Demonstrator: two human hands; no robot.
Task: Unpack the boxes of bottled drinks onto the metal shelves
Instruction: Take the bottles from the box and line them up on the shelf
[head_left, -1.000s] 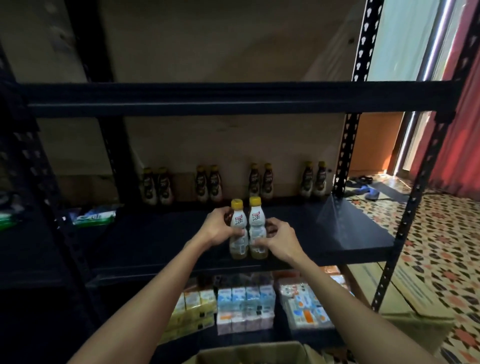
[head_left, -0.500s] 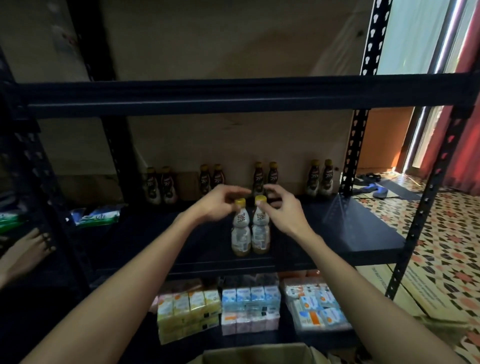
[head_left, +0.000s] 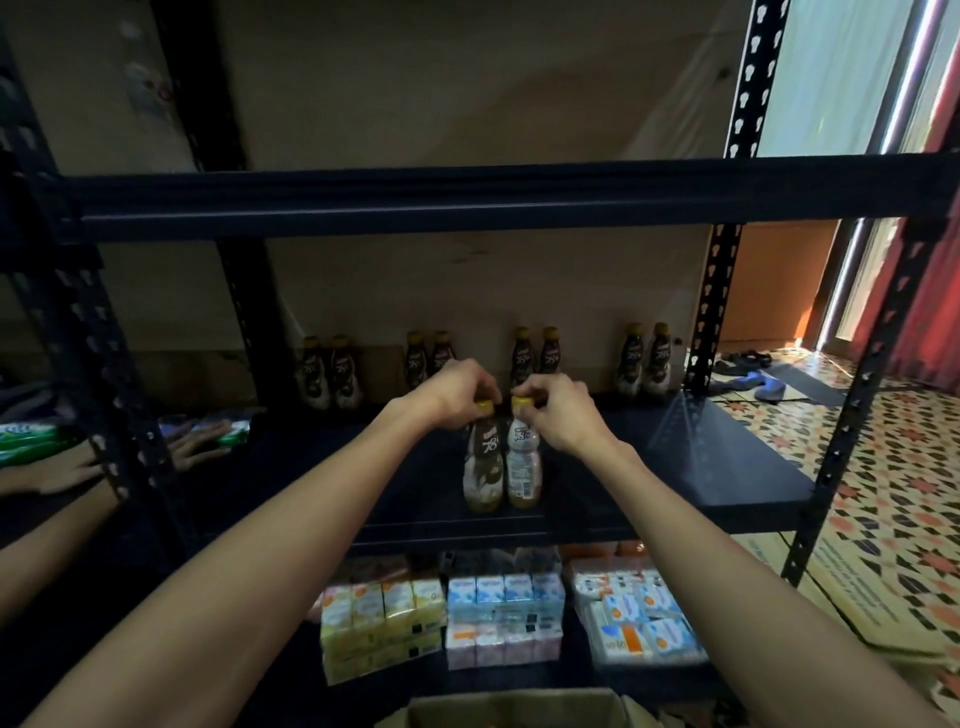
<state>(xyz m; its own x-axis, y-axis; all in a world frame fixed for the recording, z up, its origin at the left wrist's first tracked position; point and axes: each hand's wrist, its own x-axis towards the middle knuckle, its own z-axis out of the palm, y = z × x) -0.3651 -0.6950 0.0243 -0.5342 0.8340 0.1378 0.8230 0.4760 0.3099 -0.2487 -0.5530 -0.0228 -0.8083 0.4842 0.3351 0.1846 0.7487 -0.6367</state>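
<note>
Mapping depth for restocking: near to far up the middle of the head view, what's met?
Brown cardboard box → two upright yellow-capped plastic bottles → back row of dark brown bottles.

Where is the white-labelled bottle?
Head view, centre: the white-labelled bottle stands on the metal shelf, right of the brown-labelled bottle, right hand gripping its cap.

The room was dim. Daylight came through the glass panel (head_left: 831, 78) on the right. It fell bright on the patterned floor (head_left: 909, 493) and left a pale sheen on the shelf (head_left: 727, 467) at its right end. The left side sank into shadow. The bottles (head_left: 483, 467) gripped by the left hand (head_left: 457, 395) and right hand (head_left: 556, 410) looked muddy. The posts (head_left: 717, 312) bowed towards the edges, and the lower packs (head_left: 504, 613) were soft.
</note>
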